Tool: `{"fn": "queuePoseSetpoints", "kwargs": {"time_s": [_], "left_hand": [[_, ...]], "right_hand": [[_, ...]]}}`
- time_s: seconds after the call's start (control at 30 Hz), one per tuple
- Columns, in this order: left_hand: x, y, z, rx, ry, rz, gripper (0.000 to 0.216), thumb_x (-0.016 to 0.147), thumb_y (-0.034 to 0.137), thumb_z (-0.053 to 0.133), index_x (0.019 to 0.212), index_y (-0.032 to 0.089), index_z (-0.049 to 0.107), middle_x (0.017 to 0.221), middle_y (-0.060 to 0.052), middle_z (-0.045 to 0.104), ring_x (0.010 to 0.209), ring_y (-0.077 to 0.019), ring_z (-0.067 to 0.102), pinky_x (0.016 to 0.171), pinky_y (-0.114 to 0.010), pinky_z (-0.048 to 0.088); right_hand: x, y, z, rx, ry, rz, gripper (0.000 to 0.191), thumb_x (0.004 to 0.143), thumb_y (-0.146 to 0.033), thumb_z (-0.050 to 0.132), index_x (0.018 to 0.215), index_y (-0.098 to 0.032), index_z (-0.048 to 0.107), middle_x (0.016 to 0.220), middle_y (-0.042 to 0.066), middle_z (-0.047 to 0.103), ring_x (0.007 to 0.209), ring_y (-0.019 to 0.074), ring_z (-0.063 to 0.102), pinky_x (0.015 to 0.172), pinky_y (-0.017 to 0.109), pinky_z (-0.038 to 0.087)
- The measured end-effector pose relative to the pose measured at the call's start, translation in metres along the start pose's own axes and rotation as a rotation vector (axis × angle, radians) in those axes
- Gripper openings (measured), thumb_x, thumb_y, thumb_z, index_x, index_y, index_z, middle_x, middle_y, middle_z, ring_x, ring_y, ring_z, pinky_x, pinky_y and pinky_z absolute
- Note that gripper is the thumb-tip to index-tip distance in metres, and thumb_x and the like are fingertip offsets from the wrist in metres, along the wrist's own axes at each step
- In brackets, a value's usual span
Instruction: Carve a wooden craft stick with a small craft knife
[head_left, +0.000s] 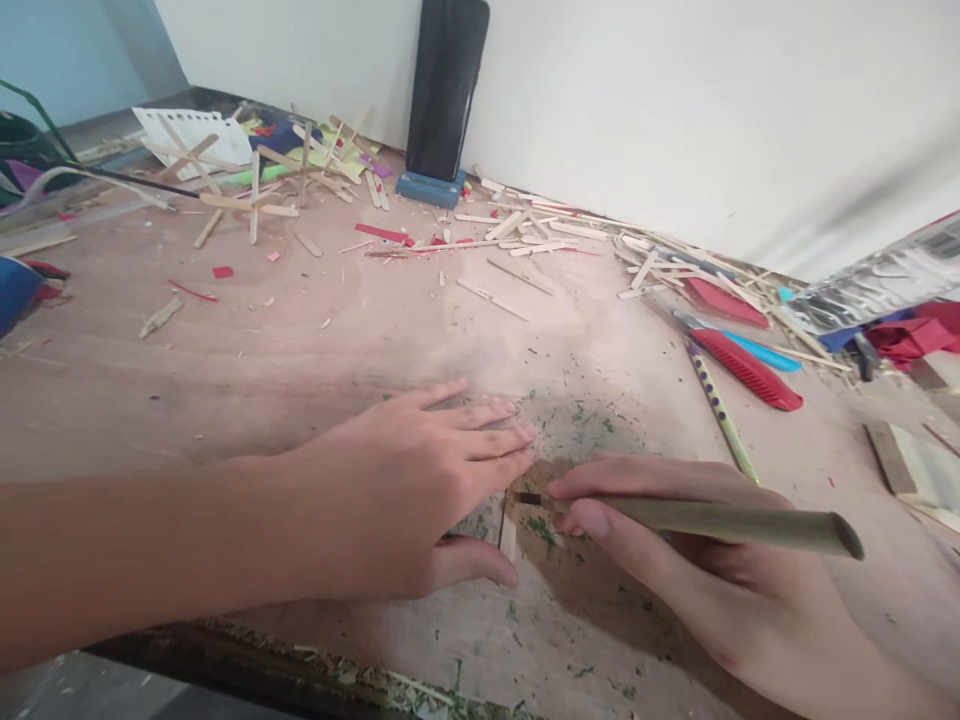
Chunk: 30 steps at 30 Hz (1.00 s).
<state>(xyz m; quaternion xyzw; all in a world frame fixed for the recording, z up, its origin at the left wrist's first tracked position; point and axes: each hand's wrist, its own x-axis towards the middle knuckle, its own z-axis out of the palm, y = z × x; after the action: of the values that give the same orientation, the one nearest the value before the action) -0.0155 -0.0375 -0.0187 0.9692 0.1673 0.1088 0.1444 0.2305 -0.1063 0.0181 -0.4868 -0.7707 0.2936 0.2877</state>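
Note:
My left hand lies flat on the worktable, fingers stretched out and pressed down over a small flat wooden piece whose edge shows by the fingertips. My right hand is closed in a pinch round a long greenish pencil-like tool. The tool's dark tip touches the wood right beside my left fingertips. Green flecks lie scattered on the table around the tip.
Popsicle sticks and glued stick crosses litter the far side. A dark phone leans on a blue stand against the white wall. A red-handled cutter, a spotted pencil and a blue pen lie at right. The table's front edge is near me.

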Motion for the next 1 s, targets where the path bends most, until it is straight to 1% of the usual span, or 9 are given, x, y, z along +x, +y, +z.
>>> {"fn": "queuePoseSetpoints", "kwargs": {"time_s": [0.13, 0.23, 0.33, 0.43, 0.57, 0.7, 0.83, 1.0], "left_hand": [[0.0, 0.001, -0.002, 0.015, -0.012, -0.016, 0.068, 0.107, 0.063, 0.052, 0.153, 0.013, 0.055, 0.162, -0.008, 0.051, 0.156, -0.0296, 0.042, 0.135, -0.051, 0.012], [0.0, 0.001, -0.001, -0.001, -0.002, -0.023, 0.068, 0.106, 0.064, 0.053, 0.153, 0.015, 0.056, 0.162, -0.007, 0.051, 0.156, -0.0282, 0.042, 0.136, -0.048, 0.007], [0.001, 0.001, -0.001, -0.034, -0.009, -0.039, 0.076, 0.103, 0.071, 0.052, 0.155, 0.015, 0.053, 0.163, -0.008, 0.049, 0.158, -0.027, 0.04, 0.136, -0.047, -0.005], [0.003, 0.002, -0.001, -0.061, -0.027, -0.058, 0.083, 0.101, 0.075, 0.051, 0.157, 0.014, 0.05, 0.163, -0.009, 0.048, 0.159, -0.0265, 0.037, 0.134, -0.048, -0.013], [0.004, 0.004, -0.003, -0.075, -0.056, -0.079, 0.081, 0.101, 0.074, 0.053, 0.157, 0.016, 0.05, 0.165, -0.008, 0.045, 0.16, -0.027, 0.035, 0.134, -0.052, -0.01], [0.004, 0.004, -0.002, -0.086, -0.056, -0.082, 0.081, 0.1, 0.074, 0.054, 0.155, 0.015, 0.052, 0.164, -0.009, 0.047, 0.16, -0.0274, 0.036, 0.134, -0.052, -0.009], [0.003, 0.002, 0.0, -0.094, -0.035, -0.069, 0.079, 0.101, 0.074, 0.053, 0.153, 0.015, 0.055, 0.163, -0.01, 0.048, 0.16, -0.0281, 0.035, 0.135, -0.051, -0.008], [0.002, 0.001, 0.004, -0.09, -0.004, -0.058, 0.08, 0.1, 0.074, 0.053, 0.153, 0.015, 0.055, 0.162, -0.01, 0.05, 0.159, -0.0284, 0.037, 0.136, -0.052, -0.005]], "right_hand": [[0.0, -0.007, 0.002, 0.042, -0.02, 0.064, 0.013, 0.102, -0.023, 0.065, 0.105, -0.028, 0.076, 0.1, -0.002, 0.081, 0.085, 0.0116, 0.077, 0.073, 0.019, 0.062], [0.0, -0.008, 0.004, 0.131, -0.031, 0.103, 0.014, 0.103, -0.022, 0.064, 0.101, -0.028, 0.076, 0.097, -0.001, 0.079, 0.083, 0.0128, 0.077, 0.072, 0.021, 0.062], [-0.001, -0.007, 0.008, 0.153, 0.014, 0.082, 0.012, 0.1, -0.019, 0.068, 0.1, -0.028, 0.077, 0.1, -0.001, 0.08, 0.088, 0.0133, 0.076, 0.076, 0.021, 0.062], [-0.004, -0.005, 0.01, 0.151, 0.073, 0.067, 0.01, 0.097, -0.02, 0.072, 0.1, -0.027, 0.078, 0.1, 0.001, 0.081, 0.092, 0.0163, 0.077, 0.072, 0.023, 0.062], [-0.002, -0.001, 0.007, 0.157, 0.052, 0.038, 0.01, 0.096, -0.019, 0.074, 0.099, -0.024, 0.082, 0.094, 0.003, 0.083, 0.082, 0.0175, 0.078, 0.065, 0.025, 0.063], [0.004, 0.002, -0.001, 0.167, -0.009, 0.005, 0.012, 0.095, -0.017, 0.073, 0.098, -0.023, 0.084, 0.088, 0.003, 0.083, 0.074, 0.0159, 0.077, 0.063, 0.024, 0.062], [0.008, 0.005, -0.006, 0.183, -0.078, -0.018, 0.013, 0.095, -0.017, 0.072, 0.093, -0.021, 0.084, 0.08, 0.003, 0.08, 0.067, 0.0155, 0.074, 0.061, 0.025, 0.061], [0.009, 0.007, -0.008, 0.222, -0.116, -0.01, 0.01, 0.095, -0.017, 0.073, 0.092, -0.019, 0.083, 0.087, 0.005, 0.083, 0.069, 0.0148, 0.074, 0.064, 0.024, 0.062]]}}
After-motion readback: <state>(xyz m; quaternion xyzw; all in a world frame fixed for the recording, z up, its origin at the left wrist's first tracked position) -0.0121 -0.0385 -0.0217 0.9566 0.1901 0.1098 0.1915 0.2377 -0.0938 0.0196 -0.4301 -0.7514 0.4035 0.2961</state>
